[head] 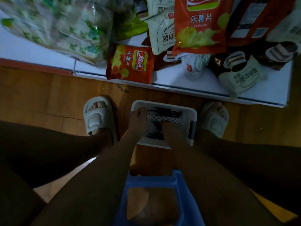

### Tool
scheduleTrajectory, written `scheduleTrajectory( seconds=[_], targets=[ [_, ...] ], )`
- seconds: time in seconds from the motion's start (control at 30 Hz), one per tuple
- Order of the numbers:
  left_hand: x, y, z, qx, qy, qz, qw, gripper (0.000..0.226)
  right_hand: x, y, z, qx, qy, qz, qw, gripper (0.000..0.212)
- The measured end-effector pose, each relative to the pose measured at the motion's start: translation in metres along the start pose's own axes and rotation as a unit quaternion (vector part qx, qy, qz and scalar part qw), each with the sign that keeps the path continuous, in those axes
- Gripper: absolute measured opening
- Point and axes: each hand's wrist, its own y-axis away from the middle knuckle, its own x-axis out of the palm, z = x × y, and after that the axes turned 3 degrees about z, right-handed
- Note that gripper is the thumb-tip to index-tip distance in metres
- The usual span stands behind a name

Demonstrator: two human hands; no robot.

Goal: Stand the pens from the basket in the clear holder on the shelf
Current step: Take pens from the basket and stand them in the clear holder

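Dark pens (164,111) lie bunched along the far wall of the white perforated basket (193,115), which sits on the wood floor (40,95) between two slippered feet. Left hand (138,123) reaches into the basket's left end, fingertips at the pens' left tips; right hand (169,129) is just beside it over the basket's middle, near a blurred dark object; whether either grip holds a pen cannot be told. Beyond both hands, a white shelf (179,80) carries crisp bags (130,64); nearer than the hands, a blue stool (153,181).
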Motion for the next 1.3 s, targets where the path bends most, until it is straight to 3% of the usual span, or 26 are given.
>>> scheduleTrajectory(
  seconds=[0.1,0.23,0.4,0.5,0.63,1.0,1.17,1.3],
  targets=[
    [-0.004,0.009,-0.009,0.022,0.005,-0.013,1.000,0.023,-0.002,-0.002,-0.007,-0.024,-0.046,0.029,0.998,0.037],
    [-0.010,0.021,-0.027,0.059,0.001,-0.016,0.998,0.024,-0.009,0.017,-0.006,-0.065,-0.111,-0.045,0.991,0.035],
    [-0.022,0.063,-0.072,0.134,0.002,-0.041,0.990,0.029,-0.057,0.077,0.008,-0.102,-0.201,-0.064,0.972,0.041],
    [-0.034,0.102,-0.105,0.152,0.018,-0.021,0.988,0.039,-0.082,0.125,0.014,-0.118,-0.287,-0.116,0.943,0.010],
    [-0.057,0.158,-0.155,0.213,-0.006,-0.038,0.976,0.045,-0.117,0.194,0.030,-0.164,-0.345,-0.187,0.905,0.018],
    [-0.124,0.281,-0.301,0.437,0.043,-0.122,0.890,0.028,-0.240,0.371,0.086,-0.329,-0.386,-0.316,0.802,0.002],
    [-0.148,0.309,-0.358,0.479,0.085,-0.153,0.860,0.029,-0.297,0.434,0.111,-0.381,-0.402,-0.360,0.751,0.021],
    [-0.165,0.325,-0.401,0.525,0.089,-0.188,0.825,0.024,-0.343,0.466,0.127,-0.407,-0.393,-0.392,0.725,0.022]
  ],
)
